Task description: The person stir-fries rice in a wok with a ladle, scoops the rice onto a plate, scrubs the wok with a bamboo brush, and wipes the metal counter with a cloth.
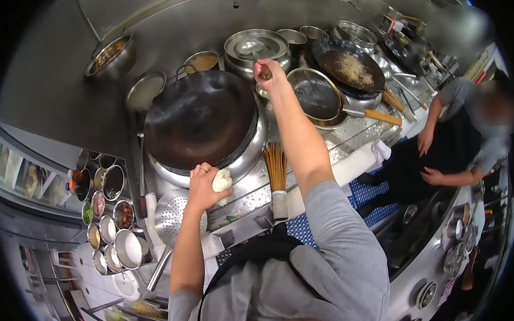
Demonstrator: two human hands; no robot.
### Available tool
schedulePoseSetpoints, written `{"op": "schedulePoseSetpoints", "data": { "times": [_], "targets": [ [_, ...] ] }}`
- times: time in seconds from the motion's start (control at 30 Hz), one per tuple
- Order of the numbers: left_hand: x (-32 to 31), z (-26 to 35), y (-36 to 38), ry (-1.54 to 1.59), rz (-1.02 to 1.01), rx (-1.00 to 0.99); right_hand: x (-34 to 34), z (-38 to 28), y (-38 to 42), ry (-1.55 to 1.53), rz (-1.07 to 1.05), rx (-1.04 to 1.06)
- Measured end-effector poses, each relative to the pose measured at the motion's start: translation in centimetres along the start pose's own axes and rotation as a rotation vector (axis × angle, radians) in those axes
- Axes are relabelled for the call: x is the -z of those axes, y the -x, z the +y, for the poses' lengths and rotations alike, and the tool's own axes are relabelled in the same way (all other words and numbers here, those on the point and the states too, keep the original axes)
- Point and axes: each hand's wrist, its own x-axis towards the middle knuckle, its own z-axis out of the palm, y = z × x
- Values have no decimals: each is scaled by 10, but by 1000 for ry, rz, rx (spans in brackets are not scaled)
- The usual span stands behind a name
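Observation:
My left hand (pixel 204 188) is closed around a bunched white cloth (pixel 221 181) at the near rim of a large dark wok (pixel 202 120). The wok sits tilted on a round steel burner ring (pixel 260 132), its inside bare and shiny. Stretched out ahead, my right hand (pixel 269 75) is wrapped round the handle of a ladle (pixel 249 46). The ladle's bowl rests over a round steel pot (pixel 230 53) behind the wok. Between my arms lies a bamboo wok brush (pixel 275 171), touched by neither hand.
A perforated strainer (pixel 171 214) lies left of my left forearm, near several seasoning bowls (pixel 130 247). To the right are a pot with a wooden handle (pixel 383 117) and a second wok (pixel 350 69) holding pale food. Another person (pixel 465 125) stands at the right.

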Motion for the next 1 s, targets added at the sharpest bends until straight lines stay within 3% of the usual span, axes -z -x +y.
{"op": "schedulePoseSetpoints", "data": {
  "times": [0.23, 0.43, 0.7, 0.83, 1.0],
  "targets": [
    [12, -4, 6, -33, -37, -59, -14, 40, 63, -280, -97, 15],
    [5, -9, 8, -104, -5, -133, -11, 89, 132, -416, -48, -18],
    [3, -9, 9, -122, 16, -156, 33, 142, 197, -837, -403, -173],
    [-1, -10, 10, -144, 24, -168, 49, 160, 226, -818, -609, -224],
    [-2, -6, 12, -155, 57, -153, 61, 152, 260, -612, -611, -249]
  ]
}}
